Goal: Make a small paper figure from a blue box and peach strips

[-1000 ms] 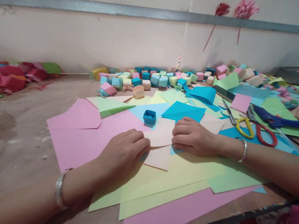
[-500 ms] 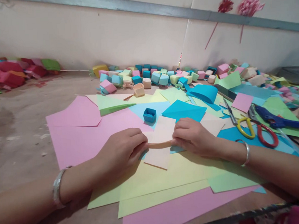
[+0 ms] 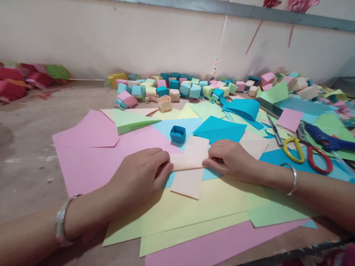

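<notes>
A small peach paper square (image 3: 188,160) lies folded over between my two hands, its near edge lifted and rolled toward the far side. My left hand (image 3: 140,178) pinches its left end with curled fingers. My right hand (image 3: 231,158) pinches its right end the same way. Another peach square (image 3: 187,184) lies flat just below the folded one. A small blue folded paper box (image 3: 177,133) sits right behind them. All this rests on large pink (image 3: 86,161), yellow (image 3: 199,207) and green sheets spread over the table.
A row of several folded paper cubes (image 3: 193,90) runs along the wall. Yellow-handled scissors (image 3: 289,147), red-handled scissors (image 3: 315,157) and a blue tool (image 3: 332,140) lie at the right. Red and pink paper shapes (image 3: 11,82) are heaped at the far left.
The peach square lay flat under both hands; its near edge has since been lifted and folded away from me, and both hands have shifted slightly farther along with it.
</notes>
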The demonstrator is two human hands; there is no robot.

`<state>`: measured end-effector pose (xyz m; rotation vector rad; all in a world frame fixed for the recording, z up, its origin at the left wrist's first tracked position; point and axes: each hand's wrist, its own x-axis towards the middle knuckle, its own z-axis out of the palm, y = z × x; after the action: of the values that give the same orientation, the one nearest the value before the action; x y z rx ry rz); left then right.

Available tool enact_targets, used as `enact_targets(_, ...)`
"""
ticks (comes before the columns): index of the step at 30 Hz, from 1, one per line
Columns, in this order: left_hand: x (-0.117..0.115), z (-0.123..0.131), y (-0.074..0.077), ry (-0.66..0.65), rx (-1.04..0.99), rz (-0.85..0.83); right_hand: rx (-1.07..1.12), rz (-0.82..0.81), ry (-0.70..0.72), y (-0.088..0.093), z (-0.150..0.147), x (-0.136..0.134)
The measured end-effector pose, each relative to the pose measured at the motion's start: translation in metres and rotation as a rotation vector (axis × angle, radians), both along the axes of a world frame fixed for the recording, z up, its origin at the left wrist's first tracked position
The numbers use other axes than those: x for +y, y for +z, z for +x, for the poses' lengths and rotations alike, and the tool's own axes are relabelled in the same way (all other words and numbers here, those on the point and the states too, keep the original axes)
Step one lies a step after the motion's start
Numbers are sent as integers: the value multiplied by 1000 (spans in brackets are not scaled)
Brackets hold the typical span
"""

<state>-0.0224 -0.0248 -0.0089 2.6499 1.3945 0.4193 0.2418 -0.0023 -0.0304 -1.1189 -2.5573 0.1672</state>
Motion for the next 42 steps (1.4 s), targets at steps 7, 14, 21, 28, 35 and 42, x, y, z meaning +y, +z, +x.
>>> enact_targets(7, 0, 0, -2, -4, 36, -42, -21, -27, -27, -1, 0, 1)
enact_targets(14, 0, 4, 2, 16, 100, -55, -61, -68, -62, 4, -3, -1)
enact_targets(21, -1, 1, 3, 1, 49, -10, 26, 60, 1, 2, 1, -1)
enact_targets(28, 1, 1, 0, -121, -64, 124, 136, 101, 156, 7, 1, -2)
enact_targets(35, 4, -1, 1, -197, -57, 119, 208, 40, 252, 10, -1, -5)
enact_targets(42, 1, 0, 0, -213, -181, 98, 244, 70, 282, 8, -1, -3)
